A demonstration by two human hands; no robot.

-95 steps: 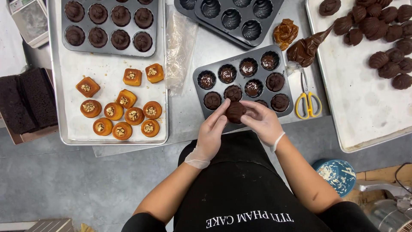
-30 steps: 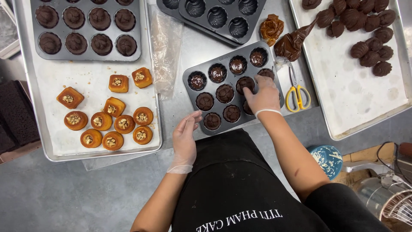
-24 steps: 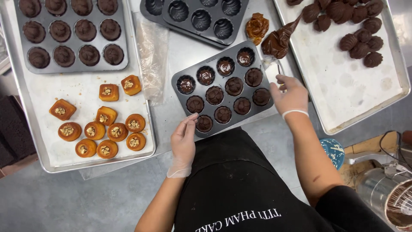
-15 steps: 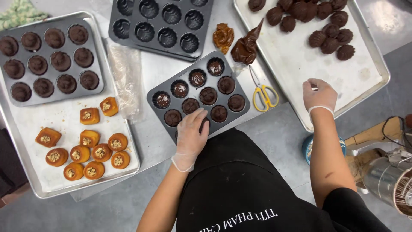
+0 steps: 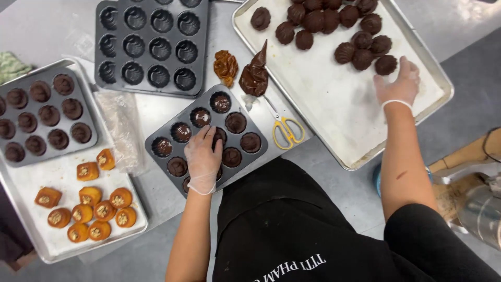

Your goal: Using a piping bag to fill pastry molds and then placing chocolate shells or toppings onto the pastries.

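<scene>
Two metal sheet trays frame the steel worktop, and between them sit the moulds. On the left tray a dark mould of filled cups lies above a cluster of small orange cakes. Next along, an empty dark mould lies at the top, and below it the small dark mould holds chocolate-filled cups. The gloved left hand lies flat on this mould, fingers spread over the near cups, gripping nothing that can be seen. Just right of the mould are a brown piping bag and yellow-handled scissors. On the right tray, lined with white paper, dark chocolate shells are heaped at the far end. The gloved right hand reaches to the nearest shell, fingertips seemingly touching it, though whether they pinch it is unclear.
</scene>
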